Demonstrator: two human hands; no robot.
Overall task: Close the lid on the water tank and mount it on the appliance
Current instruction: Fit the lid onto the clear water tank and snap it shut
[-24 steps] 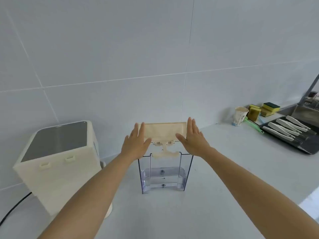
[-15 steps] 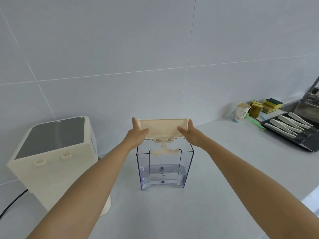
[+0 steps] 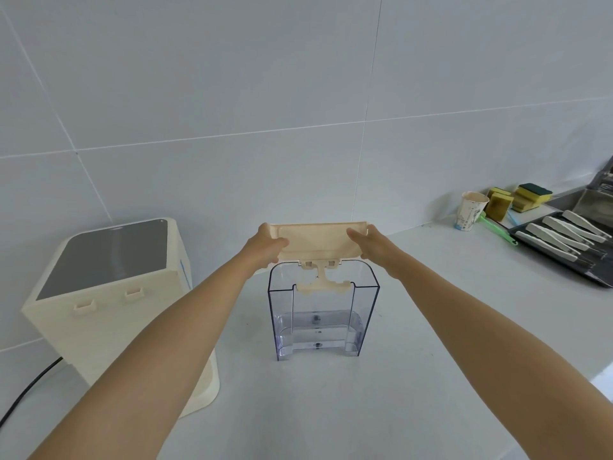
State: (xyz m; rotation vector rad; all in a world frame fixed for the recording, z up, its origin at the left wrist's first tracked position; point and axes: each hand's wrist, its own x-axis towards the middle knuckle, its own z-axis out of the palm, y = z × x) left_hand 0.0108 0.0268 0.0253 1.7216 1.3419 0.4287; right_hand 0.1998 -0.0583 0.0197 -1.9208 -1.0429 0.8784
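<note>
A clear plastic water tank [image 3: 323, 313] stands upright on the white counter, with a little water at its bottom. Its cream lid [image 3: 318, 240] is hinged at the near top edge and tilted up and away from me. My left hand [image 3: 265, 249] grips the lid's left end and my right hand [image 3: 371, 245] grips its right end, thumbs on its inner face. The cream appliance [image 3: 109, 293] with a dark glossy top stands to the left of the tank, apart from it.
A black cable [image 3: 30, 386] runs from the appliance at lower left. At the far right sit a paper cup [image 3: 472, 210], yellow-green sponges [image 3: 520, 199], a green-handled brush [image 3: 497, 229] and a dark tray [image 3: 597, 277] holding white-handled tools. The tiled wall rises just behind.
My hands went from open palms beside the upright lid to gripping its two ends, and the lid has tipped further back. The camera moved closer.
</note>
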